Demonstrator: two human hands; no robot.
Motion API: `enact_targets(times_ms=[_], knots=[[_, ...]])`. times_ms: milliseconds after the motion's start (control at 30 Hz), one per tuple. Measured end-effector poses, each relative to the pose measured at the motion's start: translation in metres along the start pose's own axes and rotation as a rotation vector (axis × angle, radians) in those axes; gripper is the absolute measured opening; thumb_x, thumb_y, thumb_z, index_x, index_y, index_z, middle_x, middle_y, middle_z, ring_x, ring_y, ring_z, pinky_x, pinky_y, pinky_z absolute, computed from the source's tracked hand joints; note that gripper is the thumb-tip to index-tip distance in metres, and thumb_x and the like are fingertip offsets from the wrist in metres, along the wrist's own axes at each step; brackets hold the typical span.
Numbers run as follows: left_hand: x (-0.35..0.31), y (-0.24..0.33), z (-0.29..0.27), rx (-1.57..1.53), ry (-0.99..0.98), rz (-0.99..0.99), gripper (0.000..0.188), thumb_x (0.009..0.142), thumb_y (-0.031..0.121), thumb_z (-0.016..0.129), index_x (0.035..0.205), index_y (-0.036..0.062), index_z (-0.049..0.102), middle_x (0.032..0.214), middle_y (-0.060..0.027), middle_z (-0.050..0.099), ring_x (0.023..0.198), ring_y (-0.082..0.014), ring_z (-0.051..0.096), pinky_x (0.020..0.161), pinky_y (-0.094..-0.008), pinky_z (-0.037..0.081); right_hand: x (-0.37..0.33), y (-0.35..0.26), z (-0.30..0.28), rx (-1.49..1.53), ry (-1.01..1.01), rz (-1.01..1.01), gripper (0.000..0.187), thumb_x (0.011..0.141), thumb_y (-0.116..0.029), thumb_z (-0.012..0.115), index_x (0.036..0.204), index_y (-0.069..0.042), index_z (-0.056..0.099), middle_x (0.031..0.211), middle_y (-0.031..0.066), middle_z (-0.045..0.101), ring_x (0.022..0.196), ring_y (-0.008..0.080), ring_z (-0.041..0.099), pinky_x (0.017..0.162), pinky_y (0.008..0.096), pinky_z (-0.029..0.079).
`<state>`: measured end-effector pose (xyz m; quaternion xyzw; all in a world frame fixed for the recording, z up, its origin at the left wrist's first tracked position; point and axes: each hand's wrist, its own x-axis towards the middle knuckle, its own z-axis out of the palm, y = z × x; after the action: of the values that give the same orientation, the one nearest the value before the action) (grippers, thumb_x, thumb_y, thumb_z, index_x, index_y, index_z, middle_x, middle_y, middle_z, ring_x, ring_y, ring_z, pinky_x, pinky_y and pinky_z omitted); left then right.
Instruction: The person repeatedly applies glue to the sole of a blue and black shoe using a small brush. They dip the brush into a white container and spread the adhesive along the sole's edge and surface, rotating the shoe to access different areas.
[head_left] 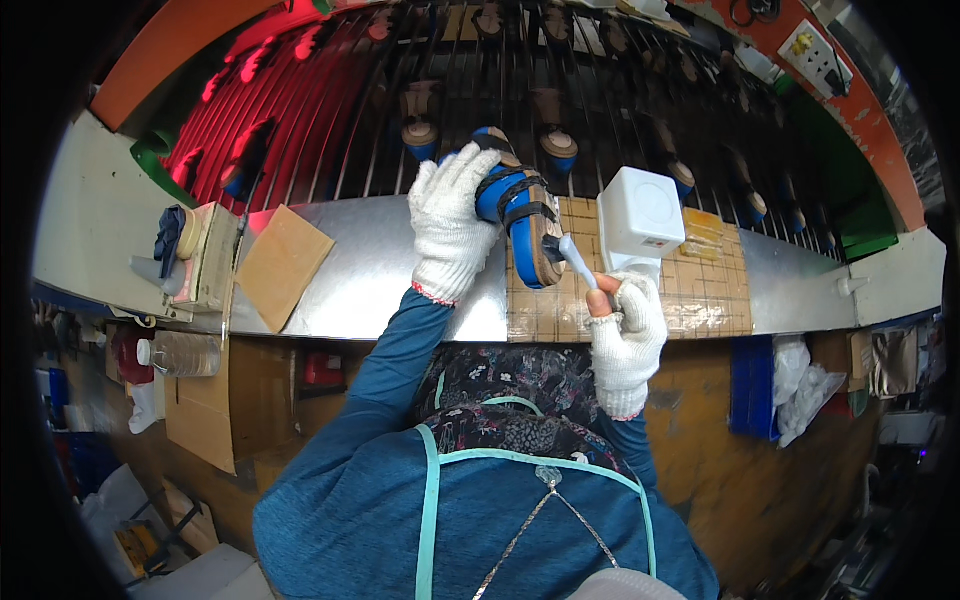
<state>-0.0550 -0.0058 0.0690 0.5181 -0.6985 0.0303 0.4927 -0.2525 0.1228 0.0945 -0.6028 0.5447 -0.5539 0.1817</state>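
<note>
My left hand (455, 215), in a white knitted glove, is closed around a blue shoe last (524, 250) with dark straps wrapped over it. The last is tilted so that its pale sole side faces right. My right hand (628, 335), gloved but with bare thumb and fingertip showing, pinches a white-handled brush (578, 262). Dark bristles meet the pale underside at the last's near end. Close to the right hand stands a white square container (645, 213). Beneath the hands, a sheet of cardboard (540, 315) covers part of the metal ledge (375, 250).
Beyond the ledge runs a rack of metal bars (480, 75) carrying several strapped lasts, lit red at left. A tan board (285, 265) lies left on the ledge. A box (207, 258) stands farther left. Below right is a blue crate (752, 388) beside plastic bags.
</note>
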Motion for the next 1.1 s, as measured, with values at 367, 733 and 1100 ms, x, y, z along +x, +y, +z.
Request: enact_targets(times_ms=[367, 733, 1100], knots=[[0.009, 0.024, -0.022, -0.217, -0.566, -0.34, 0.078, 0.058, 0.023, 0.091, 0.129, 0.0193, 0.061, 0.113, -0.0106, 0.072, 0.105, -0.0292, 0.07, 0.094, -0.0387, 0.056, 0.043, -0.001, -0.011, -0.05, -0.069, -0.175, 0.017, 0.081, -0.007, 0.078, 0.097, -0.002, 0.075, 0.095, 0.0102, 0.067, 0.09, 0.0236, 0.064, 0.08, 0.0329, 0.049], [0.005, 0.024, -0.033, -0.652, -1.107, -0.459, 0.078, 0.051, 0.004, 0.092, 0.122, -0.0042, 0.06, 0.107, -0.0163, 0.072, 0.099, -0.0268, 0.07, 0.091, -0.0367, 0.057, 0.066, 0.007, -0.017, -0.088, -0.155, -0.32, 0.017, 0.079, -0.004, 0.079, 0.095, -0.002, 0.075, 0.094, 0.0111, 0.068, 0.088, 0.0244, 0.065, 0.08, 0.0331, 0.05], [-0.019, 0.032, -0.025, -1.213, -1.297, -0.78, 0.071, 0.054, -0.008, 0.088, 0.119, -0.0076, 0.06, 0.104, -0.0206, 0.07, 0.086, -0.0257, 0.073, 0.067, -0.0353, 0.062, 0.045, 0.032, -0.029, -0.144, -0.177, -0.265, 0.018, 0.076, -0.004, 0.078, 0.094, -0.004, 0.075, 0.093, 0.0098, 0.07, 0.09, 0.0266, 0.064, 0.082, 0.0347, 0.049]])
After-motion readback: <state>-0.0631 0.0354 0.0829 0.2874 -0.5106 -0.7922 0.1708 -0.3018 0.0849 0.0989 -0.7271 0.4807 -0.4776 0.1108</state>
